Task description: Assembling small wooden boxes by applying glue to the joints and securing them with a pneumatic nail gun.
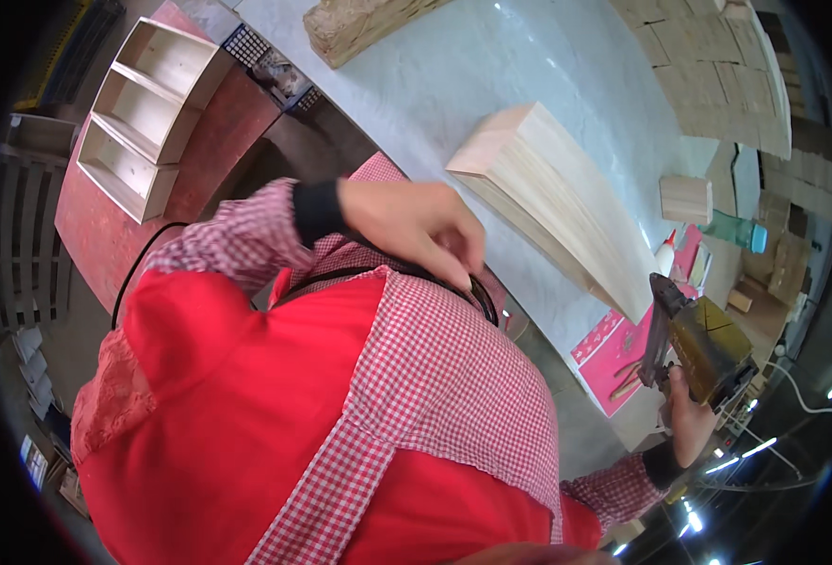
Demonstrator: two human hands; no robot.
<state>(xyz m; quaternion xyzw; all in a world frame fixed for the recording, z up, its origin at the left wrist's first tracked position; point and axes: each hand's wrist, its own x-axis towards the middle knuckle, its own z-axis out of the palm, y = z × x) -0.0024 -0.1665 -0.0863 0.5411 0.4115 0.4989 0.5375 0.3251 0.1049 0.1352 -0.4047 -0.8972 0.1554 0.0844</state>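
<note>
My left hand [418, 226] is in front of my checked apron, its fingers curled closed around a thin black hose [482, 299]. The fingertips are partly hidden behind the knuckles. At the right, my right hand [691, 414] grips the handle of a nail gun [712, 344] with a gold body and dark metal parts, held off the table's edge. Between my hands, a long pale wooden box [557, 202] lies on the light table [406, 94], slanting toward the nail gun.
A three-compartment wooden tray [143, 122] rests on a red board [218, 127] at left. A wrapped brown bundle [364, 28] lies at the back. Stacked wood pieces [717, 75], a small wooden block [686, 200], a teal bottle [738, 232] and a pink sheet [613, 363] with tools are on the right.
</note>
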